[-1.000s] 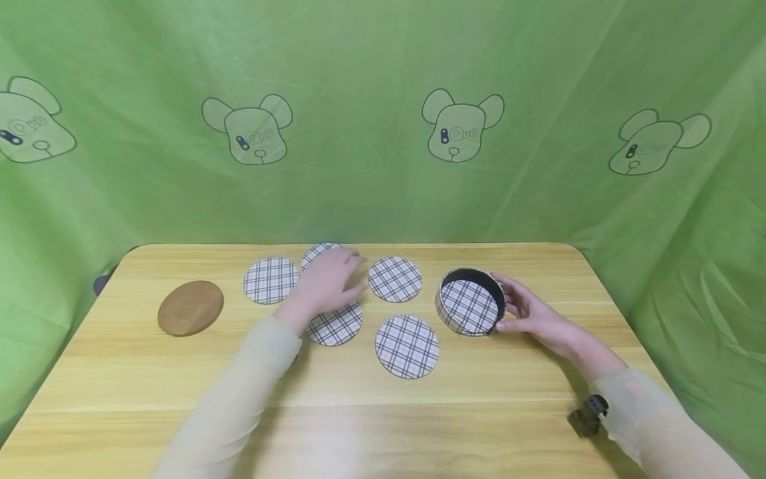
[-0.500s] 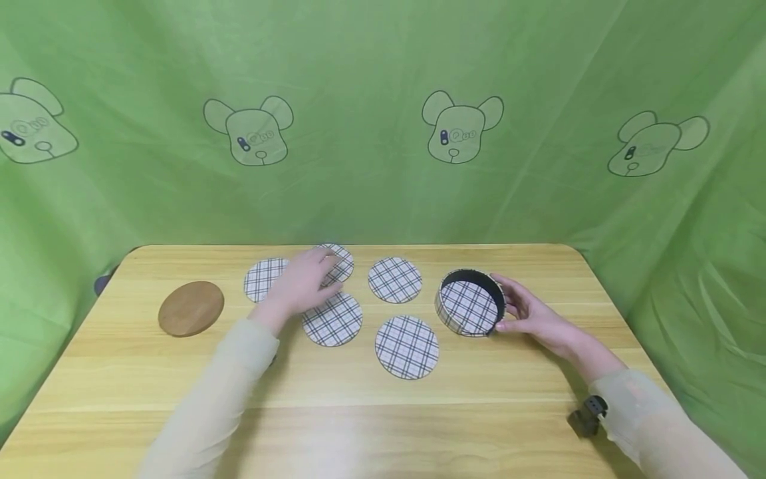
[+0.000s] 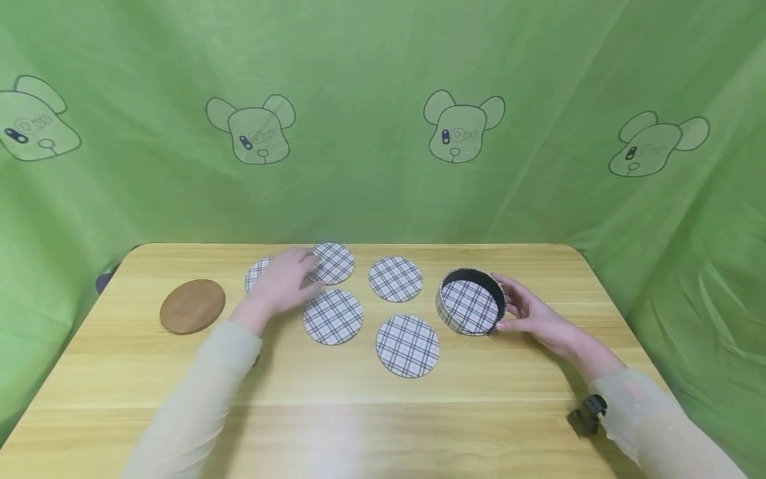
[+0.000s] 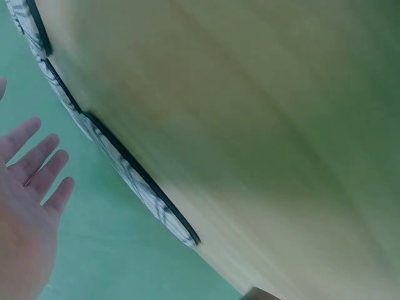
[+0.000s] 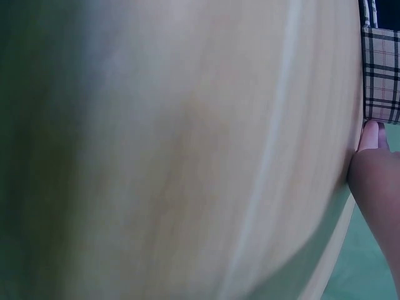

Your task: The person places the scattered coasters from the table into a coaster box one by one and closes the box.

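Observation:
In the head view my left hand [image 3: 281, 283] hovers over the left plaid coaster [image 3: 257, 271] and hides most of it. Its fingers are extended, and in the left wrist view they stand apart from the black-edged coasters [image 4: 140, 181]. The fingertips reach toward the back plaid coaster [image 3: 333, 264]; another coaster [image 3: 333, 317] lies just in front. My right hand [image 3: 529, 316] grips the right side of a round plaid coaster holder [image 3: 450, 315], thumb in front and fingers behind. The holder has a dark inner wall and a plaid round inside.
A brown wooden disc [image 3: 193, 307] lies at the left of the wooden table [image 3: 335, 426]. Two more plaid coasters, one at the back [image 3: 395, 279] and one nearer [image 3: 407, 346], sit left of the holder. Green curtain [image 3: 359, 186] surrounds the table's back and sides.
My left hand has moved left, from over the middle coasters to over the left one. The back coaster lies slightly further right. The right hand and holder have stayed put.

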`<state>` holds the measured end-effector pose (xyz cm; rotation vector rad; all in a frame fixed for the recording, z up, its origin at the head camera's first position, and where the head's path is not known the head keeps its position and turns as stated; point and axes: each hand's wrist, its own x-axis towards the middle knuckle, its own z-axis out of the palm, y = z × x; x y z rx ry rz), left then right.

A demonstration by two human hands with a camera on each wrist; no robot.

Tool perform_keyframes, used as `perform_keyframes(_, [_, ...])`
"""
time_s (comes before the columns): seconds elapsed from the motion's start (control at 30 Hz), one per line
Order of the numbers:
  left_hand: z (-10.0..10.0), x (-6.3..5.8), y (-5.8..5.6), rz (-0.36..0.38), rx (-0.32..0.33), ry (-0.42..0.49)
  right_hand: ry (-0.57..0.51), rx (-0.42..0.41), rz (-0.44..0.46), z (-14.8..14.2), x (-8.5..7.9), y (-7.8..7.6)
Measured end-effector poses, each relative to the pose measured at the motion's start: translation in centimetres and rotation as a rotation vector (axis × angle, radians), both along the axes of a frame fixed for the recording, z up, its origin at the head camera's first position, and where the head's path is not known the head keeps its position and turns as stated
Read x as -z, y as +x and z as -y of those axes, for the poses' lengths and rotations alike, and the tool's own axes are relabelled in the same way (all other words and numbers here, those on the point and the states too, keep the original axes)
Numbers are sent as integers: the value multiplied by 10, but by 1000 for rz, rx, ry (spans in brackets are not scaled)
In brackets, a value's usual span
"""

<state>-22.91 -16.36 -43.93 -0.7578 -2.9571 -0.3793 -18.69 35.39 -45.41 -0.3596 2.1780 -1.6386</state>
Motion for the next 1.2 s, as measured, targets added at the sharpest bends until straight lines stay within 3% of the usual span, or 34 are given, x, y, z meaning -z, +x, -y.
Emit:
perform_keyframes(0.33, [16, 1, 2, -10, -14, 14, -5, -1, 3, 0, 0, 1])
perform_keyframes(1.2, [59, 6, 1, 73, -55, -2, -12, -7, -3, -1, 2, 1])
